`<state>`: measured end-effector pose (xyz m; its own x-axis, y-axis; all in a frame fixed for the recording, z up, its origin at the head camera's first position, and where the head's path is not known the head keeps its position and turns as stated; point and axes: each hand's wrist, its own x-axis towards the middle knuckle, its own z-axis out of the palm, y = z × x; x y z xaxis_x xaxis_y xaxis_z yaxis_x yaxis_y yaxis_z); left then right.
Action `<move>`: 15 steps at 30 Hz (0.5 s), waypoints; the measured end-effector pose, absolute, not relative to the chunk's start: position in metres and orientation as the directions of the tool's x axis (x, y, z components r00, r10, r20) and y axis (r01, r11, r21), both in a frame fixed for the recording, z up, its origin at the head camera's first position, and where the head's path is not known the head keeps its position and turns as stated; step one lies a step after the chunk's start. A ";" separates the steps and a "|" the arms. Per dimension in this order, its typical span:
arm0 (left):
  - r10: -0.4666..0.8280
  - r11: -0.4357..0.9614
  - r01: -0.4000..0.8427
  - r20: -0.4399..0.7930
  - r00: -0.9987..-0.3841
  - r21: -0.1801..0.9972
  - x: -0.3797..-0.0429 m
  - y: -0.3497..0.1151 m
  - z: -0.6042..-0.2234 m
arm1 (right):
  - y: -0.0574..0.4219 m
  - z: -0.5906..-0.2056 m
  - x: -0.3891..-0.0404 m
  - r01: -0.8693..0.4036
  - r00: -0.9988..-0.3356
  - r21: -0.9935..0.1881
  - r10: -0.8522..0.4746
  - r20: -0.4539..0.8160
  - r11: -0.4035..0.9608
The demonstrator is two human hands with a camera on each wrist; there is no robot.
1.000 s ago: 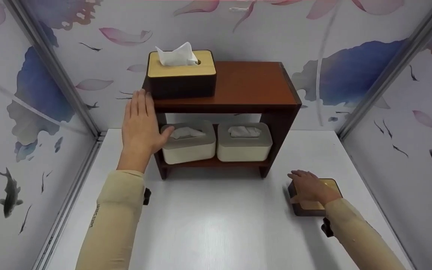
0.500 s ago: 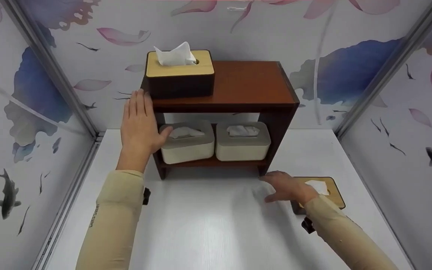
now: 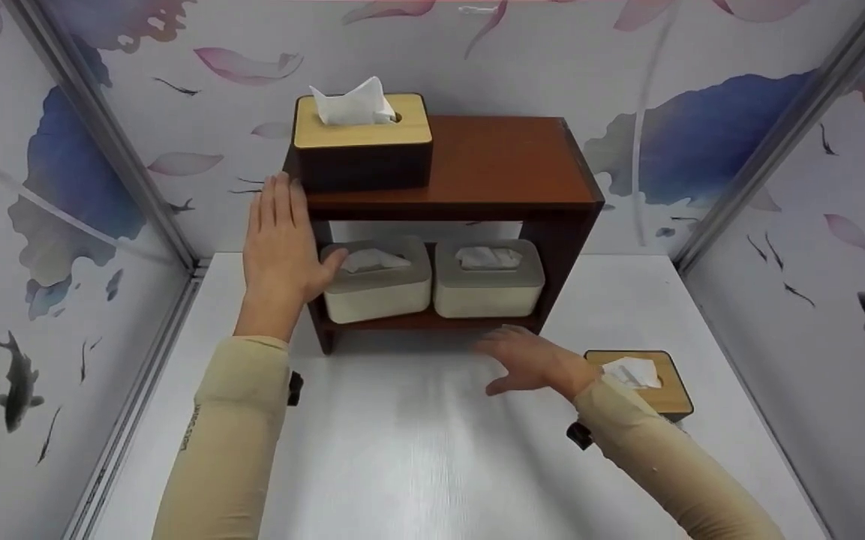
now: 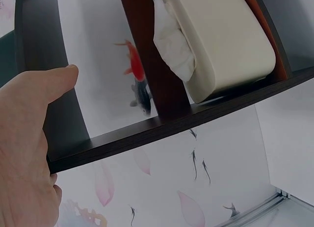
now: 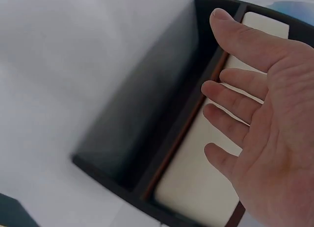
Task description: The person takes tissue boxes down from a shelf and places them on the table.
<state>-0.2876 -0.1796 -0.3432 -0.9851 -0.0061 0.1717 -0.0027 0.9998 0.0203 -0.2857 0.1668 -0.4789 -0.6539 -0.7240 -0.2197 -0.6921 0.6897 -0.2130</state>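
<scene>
Right hand [image 3: 531, 363] — off the tabletop tissue box [image 3: 665, 391]; now before the shelf [image 3: 507, 161].

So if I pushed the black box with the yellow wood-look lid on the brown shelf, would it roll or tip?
The black box with the yellow wood-look lid would probably slide, not roll, because its sides look flat. It's wider than tall, so it likely won't tip unless pushed past the edge of the brown shelf. The thin white tissue might flop.

Reddish-brown shelf [image 3: 503, 161] upright on white tabletop [image 3: 402, 450].
</scene>
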 end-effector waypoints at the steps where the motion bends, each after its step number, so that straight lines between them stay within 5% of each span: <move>1: -0.005 1.000 -0.002 0.171 -0.985 0.019 -0.288 -0.180 -0.343 | 0.163 -0.475 -0.286 -0.699 -0.648 -0.213 -0.731 -0.214 0.683; 15: -0.001 1.000 0.001 0.173 -0.985 0.009 -0.288 -0.180 -0.344 | 0.123 -0.420 -0.289 -0.843 -0.523 -0.111 -0.851 -0.058 0.526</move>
<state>-0.2880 -0.1800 -0.3439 -0.9849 -0.0006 0.1732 0.0010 1.0000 0.0091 -0.2892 0.1232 -0.4200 -0.5225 -0.8506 -0.0581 -0.8434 0.5257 -0.1114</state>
